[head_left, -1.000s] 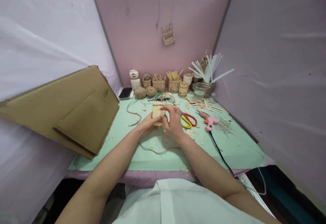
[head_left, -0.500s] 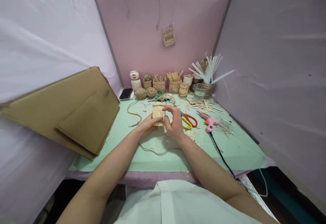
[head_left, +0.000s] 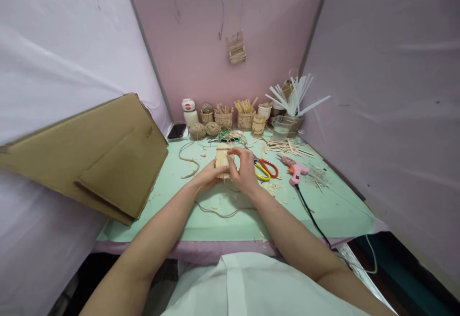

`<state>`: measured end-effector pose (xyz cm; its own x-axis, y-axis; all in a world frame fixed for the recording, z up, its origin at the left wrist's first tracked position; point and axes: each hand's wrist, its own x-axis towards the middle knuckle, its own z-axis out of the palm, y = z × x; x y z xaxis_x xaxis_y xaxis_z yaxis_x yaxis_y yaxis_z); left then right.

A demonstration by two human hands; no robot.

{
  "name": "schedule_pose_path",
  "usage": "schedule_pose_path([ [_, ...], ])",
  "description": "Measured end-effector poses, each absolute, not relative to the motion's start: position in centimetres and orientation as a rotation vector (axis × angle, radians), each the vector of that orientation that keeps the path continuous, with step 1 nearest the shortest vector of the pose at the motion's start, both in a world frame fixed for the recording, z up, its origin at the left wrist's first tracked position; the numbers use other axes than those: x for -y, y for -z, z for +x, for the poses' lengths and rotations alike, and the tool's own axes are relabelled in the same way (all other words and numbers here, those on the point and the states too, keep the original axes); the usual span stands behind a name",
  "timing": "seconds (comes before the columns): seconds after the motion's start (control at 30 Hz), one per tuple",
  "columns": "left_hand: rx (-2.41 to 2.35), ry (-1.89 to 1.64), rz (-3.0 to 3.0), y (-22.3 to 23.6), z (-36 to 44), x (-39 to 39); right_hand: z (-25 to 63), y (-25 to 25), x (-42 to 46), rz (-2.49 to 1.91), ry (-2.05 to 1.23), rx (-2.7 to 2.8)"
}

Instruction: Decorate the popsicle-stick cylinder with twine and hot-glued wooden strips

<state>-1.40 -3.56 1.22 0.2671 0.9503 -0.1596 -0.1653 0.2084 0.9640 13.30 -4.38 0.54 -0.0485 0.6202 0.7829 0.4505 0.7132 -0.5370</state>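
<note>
My left hand (head_left: 208, 174) grips a small pale piece made of wooden sticks (head_left: 222, 157) by its lower left side, thumb across its front. At the piece's right edge, my right hand (head_left: 244, 168) has its thumb and index finger drawn together in a pinch; whatever is between those fingertips is too small to make out. Scissors with red and yellow handles (head_left: 266, 168) lie just right of my right hand. Under my wrists a length of twine (head_left: 223, 215) curves across the green tabletop (head_left: 168, 201).
A pink glue gun (head_left: 298, 171) with a black cord lies at the right, near scattered thin sticks (head_left: 289, 147). Along the back stand twine balls (head_left: 197, 130), stick-filled baskets (head_left: 246, 120) and a pot of white glue sticks (head_left: 296, 95). Folded cardboard (head_left: 108, 158) leans at the left.
My right hand's index finger lifted slightly off the stick piece, then came back to its right edge. My left hand keeps its hold. The view tilts a little.
</note>
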Motion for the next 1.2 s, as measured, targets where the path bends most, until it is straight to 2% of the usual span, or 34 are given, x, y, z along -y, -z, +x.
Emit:
schedule_pose_path([
  [0.37, -0.945, -0.946, 1.041, -1.1, -1.6, 3.5, 13.4, -1.0, 4.8, -0.788, -0.203, 1.669],
  [0.7, -0.858, -0.874, 1.067, -1.2, -1.6, 3.7, 13.3, -0.7, 3.8, -0.849, -0.553, 1.509],
  [1.0, -0.918, -0.881, 1.004, -0.7, -1.8, 3.4, 13.5, -1.5, 4.0, -0.767, -0.635, 1.340],
  [1.2, -0.897, -0.972, 0.795, -1.4, -2.0, 3.1, 13.9, -1.4, 3.3, -0.971, -0.744, 1.147],
])
